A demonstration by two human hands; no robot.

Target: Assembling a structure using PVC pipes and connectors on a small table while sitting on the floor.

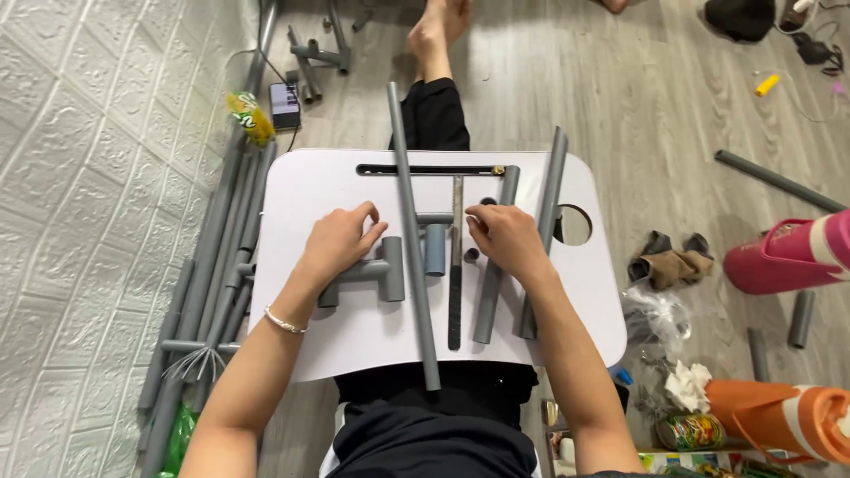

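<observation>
A white lap table (354,332) rests over my legs. My left hand (341,241) lies on a grey pipe fitting assembly (385,270), fingers curled over it. My right hand (506,237) rests with bent fingers beside a short grey pipe piece (435,250) and a metal hand file with a black handle (455,283). A long grey pipe (410,230) crosses the table between my hands. Two shorter grey pipes (489,296) (551,190) lie to the right, partly under my right hand.
A bundle of grey pipes (217,265) lies along the white wall at left, with a phone (285,104) and more fittings beyond. At right sit a pink jug (784,257), an orange bottle (779,416), rags, a can and loose pipes on the wooden floor.
</observation>
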